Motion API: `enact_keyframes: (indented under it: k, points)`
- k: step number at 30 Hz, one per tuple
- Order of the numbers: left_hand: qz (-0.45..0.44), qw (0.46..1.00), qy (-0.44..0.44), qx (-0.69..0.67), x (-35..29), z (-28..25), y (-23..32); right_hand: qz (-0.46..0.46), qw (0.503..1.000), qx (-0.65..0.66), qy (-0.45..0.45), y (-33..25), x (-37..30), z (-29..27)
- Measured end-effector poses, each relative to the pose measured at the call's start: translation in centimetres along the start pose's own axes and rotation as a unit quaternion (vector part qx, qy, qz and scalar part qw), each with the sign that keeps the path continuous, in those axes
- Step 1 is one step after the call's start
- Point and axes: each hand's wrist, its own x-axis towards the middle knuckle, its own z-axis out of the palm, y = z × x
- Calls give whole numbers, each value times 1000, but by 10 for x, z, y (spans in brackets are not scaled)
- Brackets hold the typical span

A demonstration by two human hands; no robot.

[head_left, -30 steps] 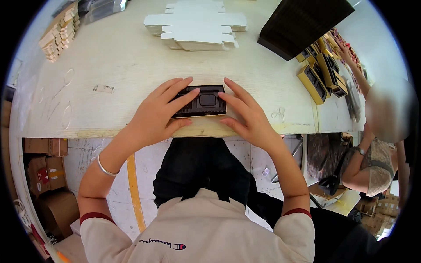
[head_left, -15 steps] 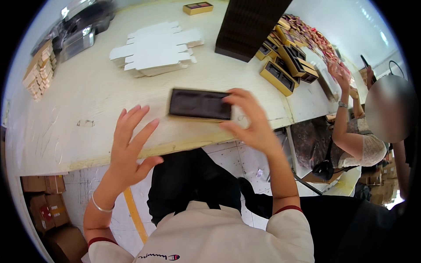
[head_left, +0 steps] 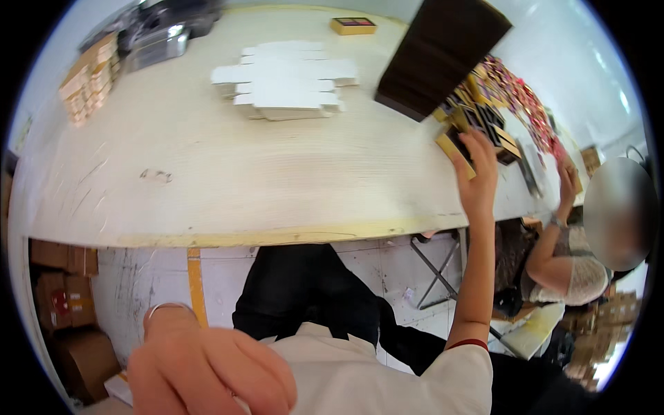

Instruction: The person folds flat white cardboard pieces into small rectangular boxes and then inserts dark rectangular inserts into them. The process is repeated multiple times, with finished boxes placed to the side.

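Observation:
My right hand [head_left: 477, 166] reaches to the right side of the table. Its fingers and thumb are bent round the near end of a gold box [head_left: 451, 146] with a dark inside, at the front of a pile of similar gold boxes [head_left: 507, 149]. My left hand [head_left: 207, 366] is raised large and close at the lower edge, off the table, its fingers curled in. Whatever it may hold is hidden. Just beyond the pile stands a tall dark brown stack or block [head_left: 443, 59].
A stack of flat white cartons [head_left: 283, 79] lies mid-table. Far left are stacked pale slips [head_left: 90, 79] and clear plastic trays [head_left: 158, 48]. A small gold box [head_left: 353, 26] sits at the back. Red wrapped pieces [head_left: 522, 97] are heaped right, near a co-worker's hand [head_left: 567, 176].
The dark oblong box has left the table's middle. My right hand has moved right to the gold boxes. My left hand has dropped back from the table and curled.

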Motion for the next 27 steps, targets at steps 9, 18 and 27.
enact_keyframes:
  k: [9, 18, 27]
  points:
    - [22, 998, 39, -52, 5, 20, 19, -186, 972, 134, -48, -116, 72, 140]
    - [-5, 999, 44, -15, -29, -3, 15, 10, 884, 305, -354, -102, 125, 145]
    - [-3, 999, 37, 8, -38, -29, 0, -17, 894, 243, -377, -115, 138, 144]
